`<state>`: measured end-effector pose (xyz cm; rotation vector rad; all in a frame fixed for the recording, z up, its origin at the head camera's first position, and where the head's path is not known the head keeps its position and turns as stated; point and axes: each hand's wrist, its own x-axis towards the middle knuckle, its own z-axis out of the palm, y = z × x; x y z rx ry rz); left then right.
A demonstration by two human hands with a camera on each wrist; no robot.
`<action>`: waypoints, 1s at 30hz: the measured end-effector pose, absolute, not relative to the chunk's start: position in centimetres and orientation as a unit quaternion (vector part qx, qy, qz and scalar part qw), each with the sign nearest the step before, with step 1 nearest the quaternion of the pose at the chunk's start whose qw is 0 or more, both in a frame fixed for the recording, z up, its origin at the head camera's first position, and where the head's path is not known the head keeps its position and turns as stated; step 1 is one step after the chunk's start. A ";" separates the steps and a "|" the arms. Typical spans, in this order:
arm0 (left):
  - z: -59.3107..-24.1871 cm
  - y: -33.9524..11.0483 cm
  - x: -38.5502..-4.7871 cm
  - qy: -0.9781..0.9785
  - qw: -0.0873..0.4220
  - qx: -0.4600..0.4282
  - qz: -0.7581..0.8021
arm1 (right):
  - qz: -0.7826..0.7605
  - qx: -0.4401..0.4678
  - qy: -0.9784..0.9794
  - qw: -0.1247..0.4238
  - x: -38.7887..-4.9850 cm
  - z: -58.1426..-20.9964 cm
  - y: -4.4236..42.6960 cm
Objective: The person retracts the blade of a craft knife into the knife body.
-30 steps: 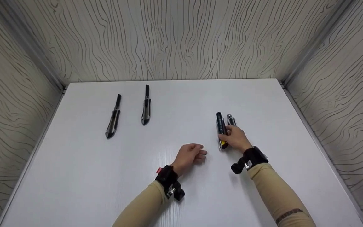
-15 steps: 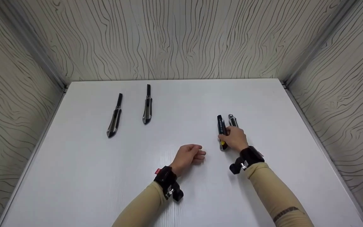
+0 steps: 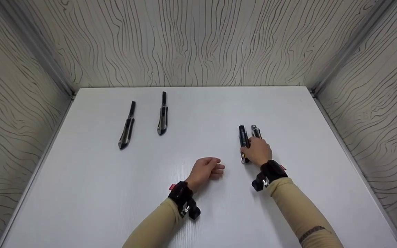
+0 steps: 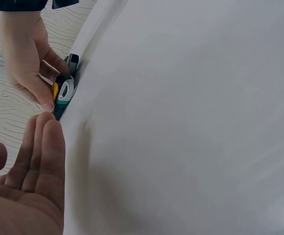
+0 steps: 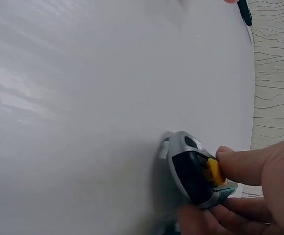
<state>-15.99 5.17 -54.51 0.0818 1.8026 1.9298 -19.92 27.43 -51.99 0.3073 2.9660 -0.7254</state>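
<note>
In the head view my right hand [image 3: 258, 151] grips a dark cutter knife [image 3: 243, 139] right of the middle, thumb on its near part. The right wrist view shows my thumb beside the yellow slider [image 5: 214, 171] on the knife's black and grey body [image 5: 188, 169]. A silver and black knife [image 3: 255, 131] lies just right of it, its near part hidden by my hand. To the left, my left hand [image 3: 205, 172] rests palm inward with fingers loosely bent, holding nothing; in the left wrist view its fingers [image 4: 51, 147] appear below my right hand [image 4: 27, 63].
Two more grey and black knives lie apart on the left half of the white table [image 3: 191, 113]: one [image 3: 126, 132] farther left, another [image 3: 163, 119] nearer the back edge. Wood-patterned panels [image 3: 191, 41] stand behind the table and at both sides.
The held knife's far end has dipped slightly, and its yellow part shows less. My right hand has turned a little. The left hand has hardly moved; the whole head view has shifted slightly.
</note>
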 end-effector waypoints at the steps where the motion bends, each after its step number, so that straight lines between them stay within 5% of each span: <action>1: -54.5 5.1 -16.0 0.662 0.247 0.030 0.707 | -0.234 0.098 0.967 0.033 -19.9 -52.0 27.4; 30: -52.2 1.7 -18.2 0.707 0.225 0.033 0.669 | -0.186 0.037 0.981 -0.039 -20.5 -51.0 24.6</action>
